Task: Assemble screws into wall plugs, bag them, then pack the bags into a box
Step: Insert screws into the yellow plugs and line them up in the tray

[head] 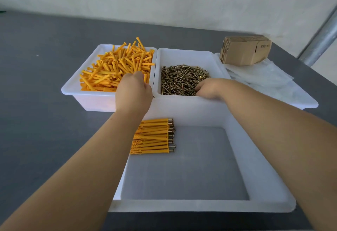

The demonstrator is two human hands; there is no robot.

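Your left hand point(134, 89) dips into the plugs point(116, 70) at upper left and your right hand point(207, 87) into the screws point(182, 79) beside them, fingers hidden so their grip is unclear, probably fetching a pair for the finished row point(155, 136) at centre.

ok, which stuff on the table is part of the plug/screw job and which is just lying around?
In the job:
- orange wall plugs, left hand reaching into them
- screws, right hand in them
- assembled plugs in the near tray
- clear bags
- flat cardboard boxes

Just there:
- metal pole
- grey table
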